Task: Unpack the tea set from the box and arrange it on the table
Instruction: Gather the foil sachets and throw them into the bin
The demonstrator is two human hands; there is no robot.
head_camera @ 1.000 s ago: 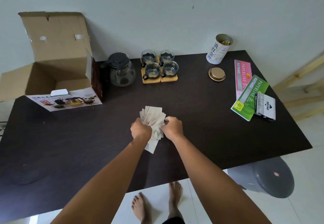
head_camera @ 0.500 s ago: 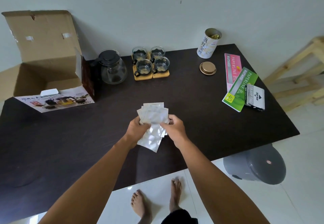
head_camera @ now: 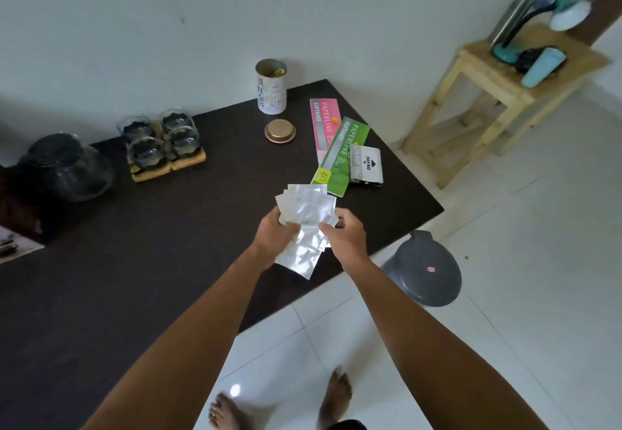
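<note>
Both my hands hold a fanned stack of silvery plastic bags [head_camera: 308, 214] above the dark table [head_camera: 134, 261], near its right front corner. My left hand [head_camera: 277, 232] grips the stack's left side and my right hand [head_camera: 345, 236] grips its right side. A glass teapot with a black lid [head_camera: 64, 167] stands at the back left. Beside it, several glass cups [head_camera: 161, 140] sit on two wooden coasters [head_camera: 186, 162]. A strip of the printed box [head_camera: 13, 249] shows at the left edge.
An open round tin [head_camera: 271, 88] and its gold lid [head_camera: 280, 131] stand at the back. Pink and green Paperline books [head_camera: 338, 150] and a stamp pad box [head_camera: 366, 164] lie at the right. A grey bin [head_camera: 425, 269] sits below the table corner. A wooden stool [head_camera: 498, 83] holds a lamp.
The view has swung to the right, so the cardboard box has nearly left the frame. My hands have carried the bag stack toward the table's right side, still gripping it.
</note>
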